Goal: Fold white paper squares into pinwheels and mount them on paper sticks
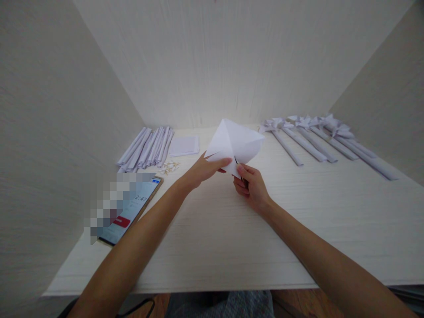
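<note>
A white square of paper (232, 139), creased along its folds, is held up above the middle of the table. My left hand (207, 168) grips its near left edge, thumb on top. A cut runs in from the paper's left corner, by my left hand. My right hand (251, 185) is closed round a small pair of scissors (245, 182). A thin dark blade shows against the paper's near corner, and most of the scissors is hidden by my fingers.
Rolled paper sticks (145, 148) lie stacked at the left, beside flat paper sheets (184, 145) and small pale pins or sticks (170, 166). A phone (132, 212) lies near my left forearm. Several paper pinwheels on rolled sticks (309, 141) line the back right. Walls enclose the white table (212, 247).
</note>
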Action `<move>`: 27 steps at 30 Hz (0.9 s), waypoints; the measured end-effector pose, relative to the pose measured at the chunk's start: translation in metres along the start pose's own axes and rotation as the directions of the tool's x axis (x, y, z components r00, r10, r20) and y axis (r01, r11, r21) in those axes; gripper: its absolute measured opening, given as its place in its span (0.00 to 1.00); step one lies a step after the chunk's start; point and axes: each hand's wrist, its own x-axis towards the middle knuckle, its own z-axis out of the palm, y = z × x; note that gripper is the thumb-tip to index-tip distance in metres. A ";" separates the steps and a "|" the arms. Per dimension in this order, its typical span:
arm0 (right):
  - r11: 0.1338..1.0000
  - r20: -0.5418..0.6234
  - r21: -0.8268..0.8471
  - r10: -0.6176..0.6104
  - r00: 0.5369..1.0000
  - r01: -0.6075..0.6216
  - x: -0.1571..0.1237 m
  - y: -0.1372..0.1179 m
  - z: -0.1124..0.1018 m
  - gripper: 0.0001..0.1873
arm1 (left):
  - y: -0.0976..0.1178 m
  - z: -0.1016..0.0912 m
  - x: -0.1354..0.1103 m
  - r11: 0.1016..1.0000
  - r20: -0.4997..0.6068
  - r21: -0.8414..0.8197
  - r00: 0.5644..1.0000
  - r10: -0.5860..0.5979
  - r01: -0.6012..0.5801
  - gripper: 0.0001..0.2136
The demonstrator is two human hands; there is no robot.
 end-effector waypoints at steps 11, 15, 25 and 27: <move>0.999 0.019 -0.027 0.035 0.999 -0.034 -0.001 0.000 0.000 0.14 | 0.001 -0.002 0.002 0.994 -0.047 -0.111 0.999 -0.006 0.001 0.13; 0.999 0.007 -0.016 0.030 1.000 -0.030 -0.001 -0.001 0.000 0.15 | 0.001 0.000 0.001 0.998 -0.041 -0.057 0.999 -0.009 0.007 0.12; 0.999 0.015 -0.003 0.032 0.999 -0.032 0.000 -0.001 -0.002 0.14 | 0.003 0.001 0.000 0.997 -0.037 -0.081 0.999 0.000 -0.003 0.10; 0.999 0.021 -0.006 0.037 0.999 -0.037 0.000 -0.001 -0.002 0.14 | 0.003 0.001 0.000 0.996 -0.047 -0.090 0.999 -0.005 0.001 0.11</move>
